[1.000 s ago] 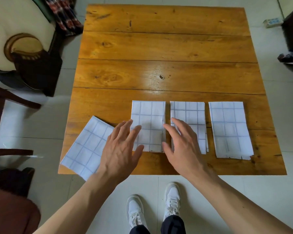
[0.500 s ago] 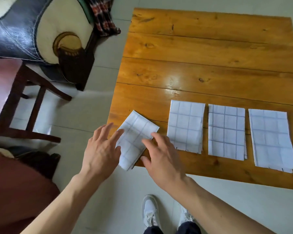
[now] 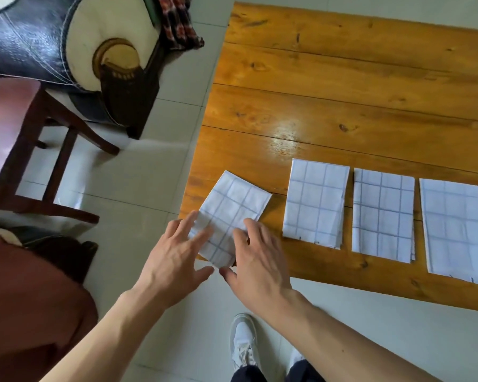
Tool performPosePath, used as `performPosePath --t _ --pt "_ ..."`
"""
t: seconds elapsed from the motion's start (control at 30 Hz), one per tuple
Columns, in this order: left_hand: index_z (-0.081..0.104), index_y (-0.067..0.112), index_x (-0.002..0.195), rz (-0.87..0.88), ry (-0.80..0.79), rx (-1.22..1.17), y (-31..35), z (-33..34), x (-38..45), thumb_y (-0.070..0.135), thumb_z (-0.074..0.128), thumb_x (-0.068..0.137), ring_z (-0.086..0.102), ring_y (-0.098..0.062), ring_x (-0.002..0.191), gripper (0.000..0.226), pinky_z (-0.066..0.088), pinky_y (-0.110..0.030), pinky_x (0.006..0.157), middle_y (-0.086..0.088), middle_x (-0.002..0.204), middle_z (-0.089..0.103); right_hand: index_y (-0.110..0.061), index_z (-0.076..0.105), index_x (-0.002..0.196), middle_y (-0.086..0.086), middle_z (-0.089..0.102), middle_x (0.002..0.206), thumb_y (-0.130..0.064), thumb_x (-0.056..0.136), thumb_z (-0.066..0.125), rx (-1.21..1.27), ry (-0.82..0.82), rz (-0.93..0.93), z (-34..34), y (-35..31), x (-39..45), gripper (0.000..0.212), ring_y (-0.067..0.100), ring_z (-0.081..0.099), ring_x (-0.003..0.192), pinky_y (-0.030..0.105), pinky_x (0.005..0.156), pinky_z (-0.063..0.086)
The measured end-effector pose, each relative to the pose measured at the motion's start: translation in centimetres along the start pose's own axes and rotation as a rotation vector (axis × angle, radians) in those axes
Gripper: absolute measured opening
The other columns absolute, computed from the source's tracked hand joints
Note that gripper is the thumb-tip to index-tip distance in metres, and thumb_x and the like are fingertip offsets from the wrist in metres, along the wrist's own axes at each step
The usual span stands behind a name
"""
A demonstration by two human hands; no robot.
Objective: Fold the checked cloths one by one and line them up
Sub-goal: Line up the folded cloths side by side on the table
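We could not see the near end of the tilted cloth (image 3: 233, 209), which lay beneath the fingers of the left hand (image 3: 174, 260) and the right hand (image 3: 260, 260). Whether those fingertips pressed the fabric or hovered above it remained unclear. Far right of the fingers, the frame edge cut off the outermost folded cloth (image 3: 453, 230) and the table (image 3: 342, 106). Both forearms ran out of frame.

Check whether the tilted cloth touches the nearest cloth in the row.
Apart. The head view shows bare table between the tilted cloth and the nearest cloth in the row; no edges meet.
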State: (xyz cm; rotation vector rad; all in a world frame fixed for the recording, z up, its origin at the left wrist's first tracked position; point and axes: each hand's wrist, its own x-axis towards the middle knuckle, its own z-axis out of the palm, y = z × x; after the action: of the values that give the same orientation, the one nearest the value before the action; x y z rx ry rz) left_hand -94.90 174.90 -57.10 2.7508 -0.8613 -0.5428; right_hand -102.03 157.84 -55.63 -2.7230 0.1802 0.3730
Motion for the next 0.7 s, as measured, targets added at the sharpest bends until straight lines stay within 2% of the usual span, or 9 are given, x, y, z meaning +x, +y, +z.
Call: performPosePath --t 0.23,0.4,0.53,0.7 --pt "0.062 0.019 0.127 -0.008 0.107 -0.074 1.0 0.7 1.8 0.023 0.083 0.075 0.048 -0.029 0.118 0.057 0.056 -0.041 0.082 -0.011 0.147 0.048 -0.015 0.041 0.133 0.005 0.029 0.150 -0.070 0.079 0.060 -0.003 -0.011 0.022 -1.2 1.3 1.9 0.079 0.023 0.027 0.140 0.035 0.111 0.033" --pt "0.063 0.015 0.125 -0.006 0.154 -0.070 2.3 1.0 3.5 0.021 0.082 0.077 0.049 -0.034 0.119 0.052 0.053 -0.042 0.091 -0.015 0.147 0.048 -0.015 0.039 0.137 0.006 0.026 0.152 -0.051 0.082 0.068 -0.046 -0.022 0.030 -2.0 2.7 2.8 0.072 0.024 0.025 0.141 0.035 0.109 0.034" --pt "0.065 0.010 0.122 -0.003 0.164 -0.051 3.2 1.0 4.8 0.020 0.084 0.075 0.053 -0.039 0.114 0.052 0.052 -0.046 0.092 -0.020 0.143 0.050 -0.018 0.040 0.136 0.005 0.024 0.153 -0.035 0.084 0.070 -0.063 0.002 0.044 -2.3 3.7 3.6 0.063 0.025 0.027 0.141 0.034 0.107 0.037" --pt "0.065 0.009 0.118 -0.029 0.181 -0.035 4.2 0.7 5.6 0.023 0.083 0.076 0.055 -0.041 0.108 0.047 0.054 -0.047 0.087 -0.020 0.142 0.051 -0.017 0.041 0.135 0.006 0.025 0.153 -0.032 0.083 0.072 -0.057 0.025 0.040 -2.6 4.1 4.0 0.062 0.025 0.028 0.141 0.033 0.111 0.033"
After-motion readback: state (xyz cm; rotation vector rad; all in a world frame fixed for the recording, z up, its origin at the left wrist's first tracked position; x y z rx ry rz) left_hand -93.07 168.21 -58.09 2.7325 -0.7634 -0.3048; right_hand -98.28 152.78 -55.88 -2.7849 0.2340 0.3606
